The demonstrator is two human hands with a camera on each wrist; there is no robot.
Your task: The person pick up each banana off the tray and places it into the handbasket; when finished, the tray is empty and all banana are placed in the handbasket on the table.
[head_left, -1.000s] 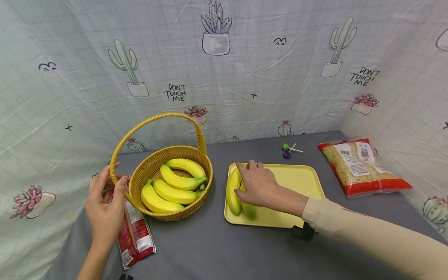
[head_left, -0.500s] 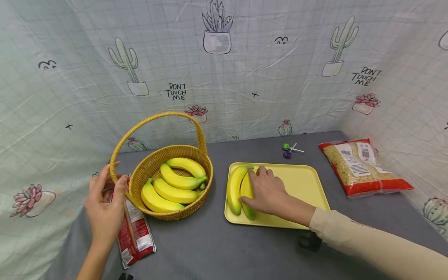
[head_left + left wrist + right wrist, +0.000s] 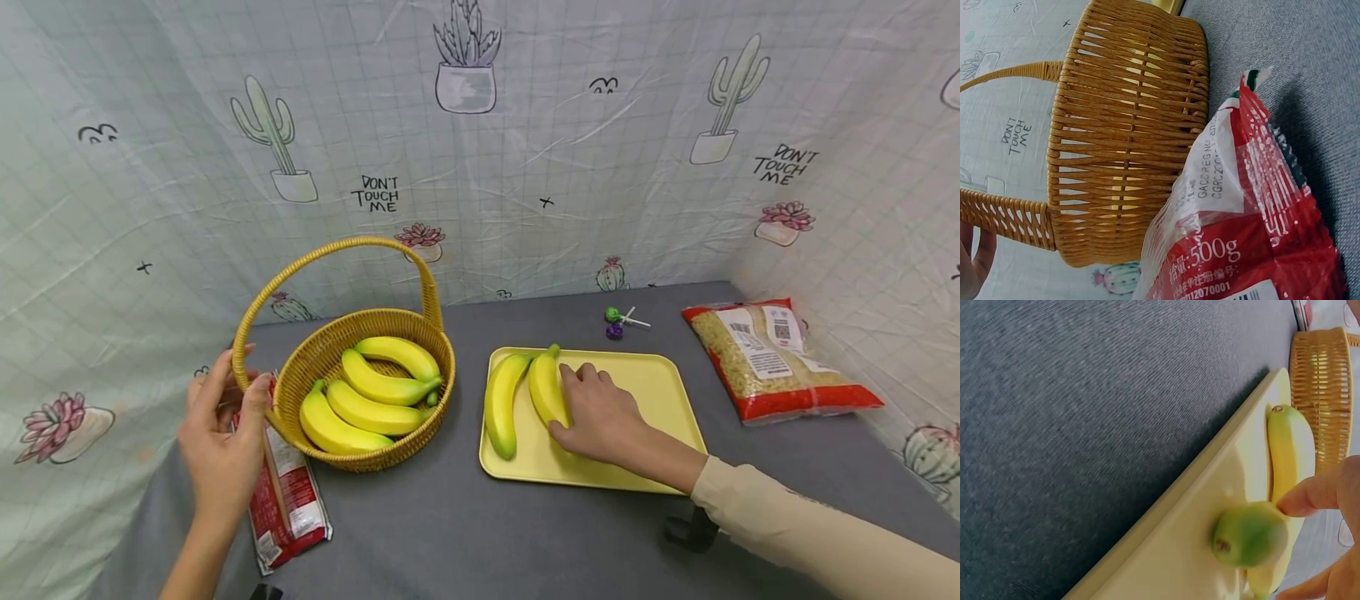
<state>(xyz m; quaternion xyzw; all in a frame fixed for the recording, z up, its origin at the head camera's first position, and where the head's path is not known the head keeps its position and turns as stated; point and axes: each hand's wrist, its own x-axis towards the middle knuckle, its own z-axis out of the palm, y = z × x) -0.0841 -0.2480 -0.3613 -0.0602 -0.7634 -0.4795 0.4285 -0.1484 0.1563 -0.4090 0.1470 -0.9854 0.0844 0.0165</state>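
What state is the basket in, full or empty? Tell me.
Partly full: the wicker basket holds three bananas, and the left hand touches its handle.
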